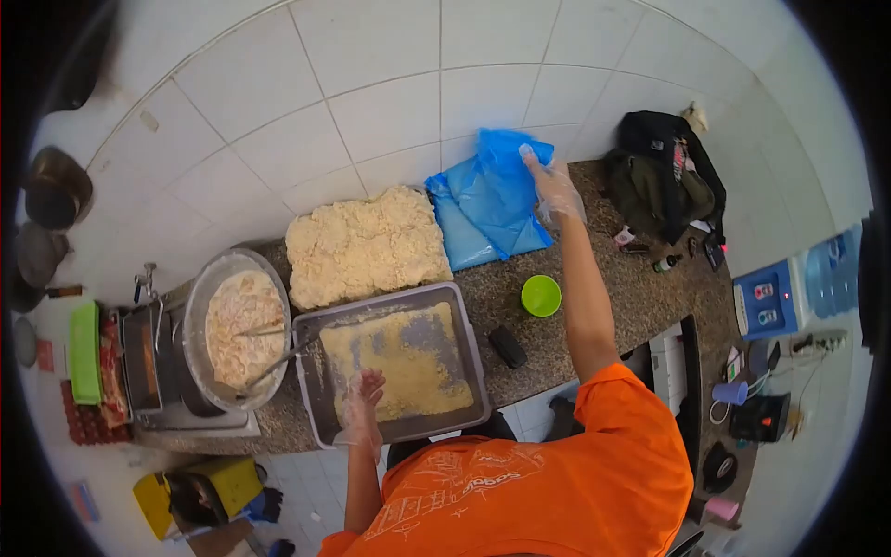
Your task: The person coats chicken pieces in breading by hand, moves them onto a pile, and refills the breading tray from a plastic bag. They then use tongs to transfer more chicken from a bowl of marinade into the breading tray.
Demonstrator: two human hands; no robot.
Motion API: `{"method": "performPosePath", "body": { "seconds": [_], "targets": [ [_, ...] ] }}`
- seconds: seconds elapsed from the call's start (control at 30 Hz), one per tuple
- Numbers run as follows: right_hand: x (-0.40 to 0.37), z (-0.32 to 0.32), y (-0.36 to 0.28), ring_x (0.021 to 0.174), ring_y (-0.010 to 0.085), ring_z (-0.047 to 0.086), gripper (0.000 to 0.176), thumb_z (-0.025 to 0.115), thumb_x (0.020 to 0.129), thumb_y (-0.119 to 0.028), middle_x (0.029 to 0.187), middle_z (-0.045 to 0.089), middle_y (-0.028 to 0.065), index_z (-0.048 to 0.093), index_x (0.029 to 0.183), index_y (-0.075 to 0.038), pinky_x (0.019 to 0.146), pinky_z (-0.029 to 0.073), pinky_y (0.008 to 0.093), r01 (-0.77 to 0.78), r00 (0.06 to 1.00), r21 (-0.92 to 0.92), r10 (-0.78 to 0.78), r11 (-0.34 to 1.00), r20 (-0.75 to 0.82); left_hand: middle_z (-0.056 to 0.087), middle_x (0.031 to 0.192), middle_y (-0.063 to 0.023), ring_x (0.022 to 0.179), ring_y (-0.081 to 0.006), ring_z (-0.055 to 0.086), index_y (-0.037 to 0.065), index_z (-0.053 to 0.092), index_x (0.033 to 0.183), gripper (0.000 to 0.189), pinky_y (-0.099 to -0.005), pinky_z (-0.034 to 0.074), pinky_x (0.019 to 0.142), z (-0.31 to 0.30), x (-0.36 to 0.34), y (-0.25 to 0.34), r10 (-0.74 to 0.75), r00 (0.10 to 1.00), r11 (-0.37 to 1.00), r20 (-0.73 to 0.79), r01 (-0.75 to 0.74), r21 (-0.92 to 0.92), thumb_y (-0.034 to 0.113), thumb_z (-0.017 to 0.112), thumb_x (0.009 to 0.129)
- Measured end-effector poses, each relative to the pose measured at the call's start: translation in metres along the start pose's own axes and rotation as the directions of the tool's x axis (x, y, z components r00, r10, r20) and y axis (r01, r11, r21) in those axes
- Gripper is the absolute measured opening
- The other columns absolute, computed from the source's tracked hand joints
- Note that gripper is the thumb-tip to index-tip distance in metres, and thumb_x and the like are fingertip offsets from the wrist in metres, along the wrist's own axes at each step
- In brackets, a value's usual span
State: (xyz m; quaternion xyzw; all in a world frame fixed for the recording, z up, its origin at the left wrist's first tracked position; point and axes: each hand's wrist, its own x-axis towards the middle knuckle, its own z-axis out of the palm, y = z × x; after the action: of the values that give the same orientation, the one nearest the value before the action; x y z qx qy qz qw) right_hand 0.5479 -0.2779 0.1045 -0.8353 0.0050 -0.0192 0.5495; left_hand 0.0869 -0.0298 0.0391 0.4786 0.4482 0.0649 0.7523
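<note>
My right hand, in a clear plastic glove, grips the upper corner of a blue plastic bag that lies on the counter against the tiled wall. My left hand, also gloved, is over the near side of a grey plastic tray, fingers stretched out and holding nothing. A thin, uneven layer of pale yellow crumbs covers much of the tray's bottom. Behind the tray is a thick slab of lumpy pale dough-like food. On the left, a large round bowl contains a floury mixture and utensils with long handles.
A green cup and a black case-like object stand on the granite counter. Dark bags lie at the right end, near a water dispenser. A sink and a green tray are at the left.
</note>
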Motion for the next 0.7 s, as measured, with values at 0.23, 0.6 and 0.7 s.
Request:
{"method": "performPosePath", "body": {
  "seconds": [0.23,0.6,0.7],
  "targets": [
    [-0.123,-0.042,-0.169,0.06,0.0128,0.049,0.047,0.064,0.085,-0.046,0.064,0.056,0.0033,0.068,0.089,0.001,0.059,0.043,0.0342,0.137,0.971,0.048,-0.144,0.989,0.191,0.064,0.111,-0.0098,0.107,-0.0216,0.059,0.005,0.058,0.115,0.042,-0.0374,0.041,0.098,0.054,-0.007,0.014,0.12,0.99,0.993,0.069,-0.12,-0.006,0.041,0.047,0.096],
    [-0.294,-0.061,-0.258,0.063,0.0075,0.053,0.029,0.072,0.083,-0.03,0.07,0.061,-0.0001,0.066,0.077,-0.003,0.058,0.043,0.0261,0.216,0.973,0.242,-0.23,0.946,0.031,0.041,0.142,-0.0158,0.131,-0.0275,0.039,0.006,0.03,0.144,0.075,-0.0426,0.035,0.106,0.149,-0.014,0.054,0.123,0.964,0.96,0.235,-0.055,-0.274,0.058,0.043,0.092],
    [-0.323,-0.042,-0.255,0.069,0.0061,0.056,0.017,0.073,0.083,-0.019,0.08,0.064,0.0012,0.067,0.084,-0.003,0.062,0.043,0.0213,0.005,0.972,0.483,-0.118,0.876,0.203,0.043,0.141,-0.0146,0.132,-0.0267,0.038,0.006,0.033,0.143,0.078,-0.0394,0.033,0.108,0.14,-0.006,0.03,0.085,0.935,0.914,0.343,0.064,-0.4,0.064,0.036,0.091]
  ]
}}
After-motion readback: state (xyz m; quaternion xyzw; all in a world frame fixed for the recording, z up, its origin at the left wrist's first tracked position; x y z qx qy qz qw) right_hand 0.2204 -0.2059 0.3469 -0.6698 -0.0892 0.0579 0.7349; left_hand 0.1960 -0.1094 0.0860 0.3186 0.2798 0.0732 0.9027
